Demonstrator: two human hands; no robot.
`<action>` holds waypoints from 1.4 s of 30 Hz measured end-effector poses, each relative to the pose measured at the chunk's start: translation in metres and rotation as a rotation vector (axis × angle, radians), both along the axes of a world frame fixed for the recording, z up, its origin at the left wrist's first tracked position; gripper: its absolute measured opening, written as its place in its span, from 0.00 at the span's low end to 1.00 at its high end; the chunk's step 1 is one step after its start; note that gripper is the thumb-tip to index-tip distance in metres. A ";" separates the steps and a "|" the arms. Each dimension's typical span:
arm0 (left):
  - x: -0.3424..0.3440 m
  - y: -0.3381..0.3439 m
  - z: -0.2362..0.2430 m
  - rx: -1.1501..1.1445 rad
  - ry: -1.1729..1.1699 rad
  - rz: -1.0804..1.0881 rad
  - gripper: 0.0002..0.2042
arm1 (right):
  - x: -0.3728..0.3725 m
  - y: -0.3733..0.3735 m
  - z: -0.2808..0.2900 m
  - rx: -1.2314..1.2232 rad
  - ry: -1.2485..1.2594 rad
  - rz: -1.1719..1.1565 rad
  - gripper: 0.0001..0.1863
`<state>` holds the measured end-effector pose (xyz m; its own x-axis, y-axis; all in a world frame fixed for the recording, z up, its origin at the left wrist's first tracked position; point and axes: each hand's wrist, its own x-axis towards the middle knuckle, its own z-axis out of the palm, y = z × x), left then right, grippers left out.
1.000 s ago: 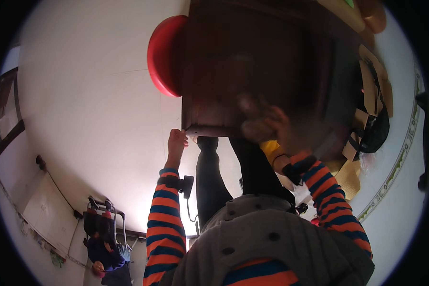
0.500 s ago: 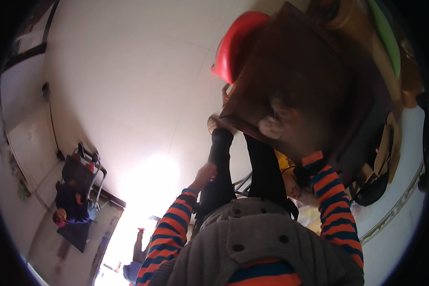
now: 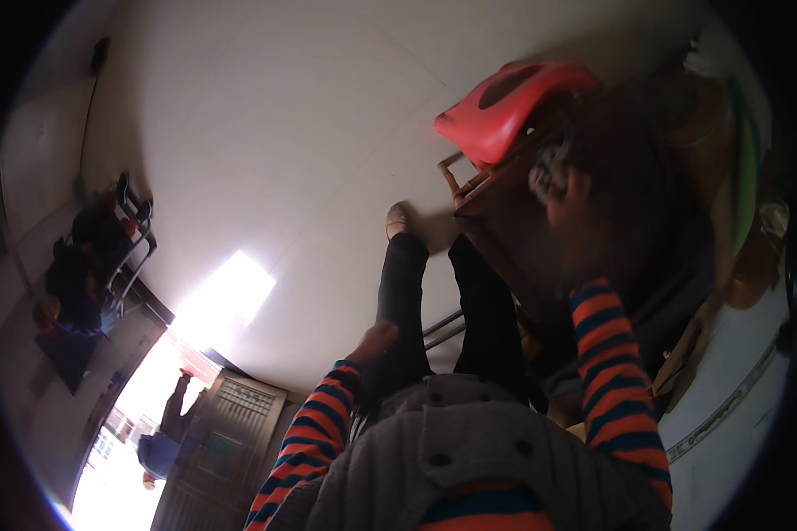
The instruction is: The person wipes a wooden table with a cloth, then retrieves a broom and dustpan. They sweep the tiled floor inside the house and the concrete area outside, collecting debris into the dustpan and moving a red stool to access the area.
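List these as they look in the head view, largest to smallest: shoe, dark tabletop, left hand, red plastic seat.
1. Dark tabletop
2. Red plastic seat
3. Left hand and shoe: not ranked; they look close in size, and the hand is probably nearer the camera.

Around the middle of our view, the tabletop (image 3: 655,203) spreads from one to three o'clock. The chair (image 3: 500,124) stands at one o'clock, just beside the tabletop's left edge. Our right grip (image 3: 571,195) is over the tabletop at two o'clock, a wad (image 3: 545,174) in it on the chair's side. Our left grip (image 3: 376,342) hangs near six o'clock, at our left leg (image 3: 404,279). A seated person (image 3: 80,283) is at nine o'clock; the doorway (image 3: 106,460) opens at eight, the door (image 3: 217,434) on its right.
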<state>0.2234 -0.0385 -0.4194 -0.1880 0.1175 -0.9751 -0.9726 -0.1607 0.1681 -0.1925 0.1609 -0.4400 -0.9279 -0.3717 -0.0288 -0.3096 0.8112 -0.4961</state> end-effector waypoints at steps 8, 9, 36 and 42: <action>0.009 -0.006 0.000 -0.019 0.077 0.007 0.14 | 0.049 -0.010 0.033 -0.232 -0.706 0.087 0.22; 0.012 -0.007 0.000 -0.010 0.079 0.030 0.14 | 0.045 -0.008 0.048 -0.327 -0.833 -0.079 0.22; 0.184 0.037 0.091 -0.267 -0.191 0.724 0.16 | 0.075 -0.045 0.055 -0.320 -1.442 0.054 0.16; 0.217 0.093 0.095 -0.212 -0.104 0.872 0.14 | 0.079 -0.088 0.075 -0.012 -1.392 0.257 0.14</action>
